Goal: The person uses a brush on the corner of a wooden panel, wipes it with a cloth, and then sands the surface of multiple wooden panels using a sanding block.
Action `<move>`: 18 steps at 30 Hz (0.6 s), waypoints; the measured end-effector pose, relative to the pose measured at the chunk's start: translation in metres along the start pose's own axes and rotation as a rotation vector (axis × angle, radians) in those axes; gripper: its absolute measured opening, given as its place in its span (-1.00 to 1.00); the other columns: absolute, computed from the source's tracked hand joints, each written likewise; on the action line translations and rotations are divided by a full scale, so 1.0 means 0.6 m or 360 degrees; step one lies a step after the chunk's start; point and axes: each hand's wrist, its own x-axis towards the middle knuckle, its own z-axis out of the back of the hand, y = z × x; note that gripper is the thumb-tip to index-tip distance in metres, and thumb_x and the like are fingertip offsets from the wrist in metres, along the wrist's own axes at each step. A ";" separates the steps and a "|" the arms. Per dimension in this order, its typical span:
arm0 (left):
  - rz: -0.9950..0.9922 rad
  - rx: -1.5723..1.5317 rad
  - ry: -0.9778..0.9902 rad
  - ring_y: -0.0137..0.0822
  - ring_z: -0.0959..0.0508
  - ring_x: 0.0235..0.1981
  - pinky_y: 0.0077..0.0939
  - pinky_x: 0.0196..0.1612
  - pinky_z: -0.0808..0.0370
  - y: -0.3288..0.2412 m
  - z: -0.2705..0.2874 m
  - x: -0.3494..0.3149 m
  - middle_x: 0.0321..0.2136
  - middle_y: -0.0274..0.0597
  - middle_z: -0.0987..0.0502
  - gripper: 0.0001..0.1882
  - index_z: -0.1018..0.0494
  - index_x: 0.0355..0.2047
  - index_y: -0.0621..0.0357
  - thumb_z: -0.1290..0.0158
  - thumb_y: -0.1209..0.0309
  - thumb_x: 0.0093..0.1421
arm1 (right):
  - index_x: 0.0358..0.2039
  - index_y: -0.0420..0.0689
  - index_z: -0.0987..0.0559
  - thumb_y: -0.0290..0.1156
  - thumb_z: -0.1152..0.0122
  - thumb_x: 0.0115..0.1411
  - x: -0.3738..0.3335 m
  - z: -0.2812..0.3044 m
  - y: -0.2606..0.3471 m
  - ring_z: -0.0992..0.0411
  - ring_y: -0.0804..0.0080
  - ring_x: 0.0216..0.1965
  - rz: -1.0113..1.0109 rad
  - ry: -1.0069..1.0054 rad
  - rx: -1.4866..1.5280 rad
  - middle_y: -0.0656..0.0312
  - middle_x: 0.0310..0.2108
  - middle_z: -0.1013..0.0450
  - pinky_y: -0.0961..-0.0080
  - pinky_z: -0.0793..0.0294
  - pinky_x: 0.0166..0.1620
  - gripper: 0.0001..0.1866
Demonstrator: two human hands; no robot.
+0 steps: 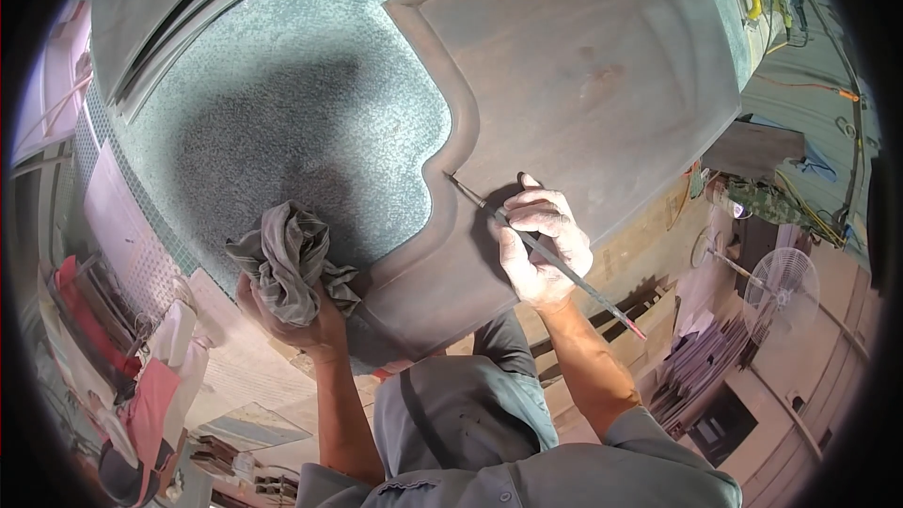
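Head view, looking down at a dark brown carved wooden panel (pixel 602 66) with a raised moulded border, lying flat on a speckled green tabletop (pixel 310 85). The panel's surface is matt and unevenly toned, with a greyish, dusty cast across the flat central field and a slightly redder patch near its middle; the border follows a curved, stepped outline that turns inward at a notch on the side nearest the person. The right hand (pixel 543 246), pale with dust or coating, has its fingers closed around a long thin brush with a dark handle and a red end (pixel 555 259), held like a pen; the brush's fine tip meets the groove of the moulding just at the inner corner of the notch, while the red end points back toward the person's right. The left hand (pixel 292 315) sits at the near edge of the tabletop, just beside the panel's lower corner, its fingers clenched on a crumpled grey cloth (pixel 287 259) that bunches up above the palm. Both forearms are bare, emerging from grey sleeves at the lower edge. To the right of the tabletop, well apart from the hands, a white pedestal fan (pixel 781 293) stands on the workshop floor amid stacked boards.
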 end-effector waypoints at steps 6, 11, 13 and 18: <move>0.0072 -0.0032 -0.0013 0.16 -0.53 0.15 0.06 0.27 -0.40 -0.003 -0.002 0.000 0.12 0.14 -0.54 -0.51 -0.57 0.10 0.42 -0.35 0.60 0.13 | -0.26 -0.18 -0.68 -0.61 -0.53 0.12 0.004 -0.004 0.002 -0.67 0.14 -0.18 0.0006 -0.0014 -0.0081 0.17 -0.36 -0.67 -0.06 -0.59 0.24 -0.81; 0.0042 -0.0006 0.0001 0.19 -0.52 0.17 0.08 0.29 -0.38 -0.001 0.000 0.001 0.13 0.17 -0.54 -0.50 -0.57 0.10 0.42 -0.35 0.61 0.12 | -0.28 -0.24 -0.64 -0.69 -0.51 0.09 0.004 -0.004 0.004 -0.65 0.14 -0.13 0.0002 0.0020 -0.0063 0.10 -0.34 -0.64 -0.12 -0.52 0.33 -0.78; -0.0001 0.0025 0.0025 0.21 -0.52 0.18 0.09 0.31 -0.37 0.004 0.002 -0.001 0.15 0.19 -0.53 -0.50 -0.57 0.10 0.43 -0.34 0.61 0.12 | -0.29 -0.24 -0.64 -0.68 -0.51 0.11 0.003 -0.005 0.005 -0.65 0.14 -0.15 -0.0013 0.0004 -0.0063 0.10 -0.34 -0.64 -0.12 -0.54 0.31 -0.80; -0.0007 0.0000 0.0022 0.21 -0.52 0.18 0.09 0.31 -0.38 0.001 0.002 0.000 0.15 0.18 -0.53 -0.51 -0.57 0.10 0.41 -0.34 0.60 0.14 | -0.27 -0.24 -0.64 -0.65 -0.49 0.16 0.005 -0.003 0.008 -0.64 0.14 -0.14 -0.0041 -0.0019 -0.0019 0.07 -0.32 -0.64 -0.12 -0.55 0.29 -0.83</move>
